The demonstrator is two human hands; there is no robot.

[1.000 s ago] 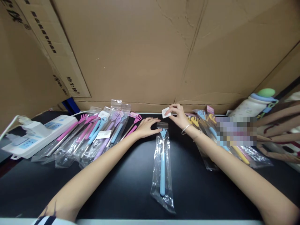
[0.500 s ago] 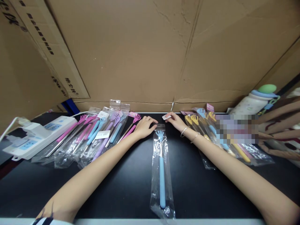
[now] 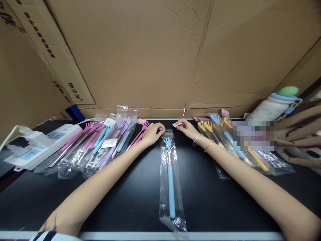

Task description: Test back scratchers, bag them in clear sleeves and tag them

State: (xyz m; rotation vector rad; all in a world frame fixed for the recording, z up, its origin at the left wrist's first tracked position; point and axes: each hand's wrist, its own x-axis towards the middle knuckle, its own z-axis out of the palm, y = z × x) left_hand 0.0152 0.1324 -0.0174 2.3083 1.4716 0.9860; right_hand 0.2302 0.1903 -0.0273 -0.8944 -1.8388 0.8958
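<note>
A back scratcher (image 3: 171, 190) with a blue claw head and blue handle lies in a clear plastic bag in front of me, its claw pointing away. My left hand (image 3: 152, 133) pinches the top corner of that bag between thumb and fingers. To the right of the bag's top, my right hand (image 3: 187, 129) holds a small white label (image 3: 177, 124) by its edge. The label is apart from the bag. Bracelets circle my right wrist.
Several bagged back scratchers (image 3: 116, 134) in pink, blue and purple lie left, beside a white power strip (image 3: 42, 147). More, with yellow and blue heads (image 3: 206, 126), lie right. A bottle (image 3: 273, 107) stands behind them. Cardboard (image 3: 140, 60) walls the black table (image 3: 120, 204).
The bagged blue back scratcher's top has shifted left and slightly away from me. My left thumb and fingers have closed on its corner. My right hand still holds the label.
</note>
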